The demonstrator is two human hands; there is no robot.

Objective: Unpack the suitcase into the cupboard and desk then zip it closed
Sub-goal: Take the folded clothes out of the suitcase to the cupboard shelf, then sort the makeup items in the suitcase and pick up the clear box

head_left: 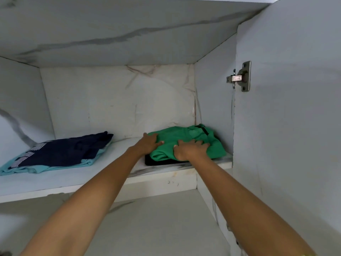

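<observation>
The white marble-patterned cupboard (114,43) fills the frame, its open door (287,126) taking up the right side. A shelf (73,180) runs across the middle of the frame from the left edge to the cupboard's right wall. At the left of the shelf lies a folded pile: a navy garment (73,150) on top of a light blue garment (33,169). At the right of the shelf, just left of the side wall, a green folded garment (193,141) lies on top of a black folded item (153,161), which shows only as a dark edge beneath it. Both bare arms reach up from the lower frame to the green garment. The left hand (149,143) rests on its left edge with fingers nearly straight, pressing down. The right hand (190,149) has its fingers curled into the green cloth near the front edge, gripping a fold. A metal hinge (241,76) sits on the door at right of centre, in the upper half of the frame.
</observation>
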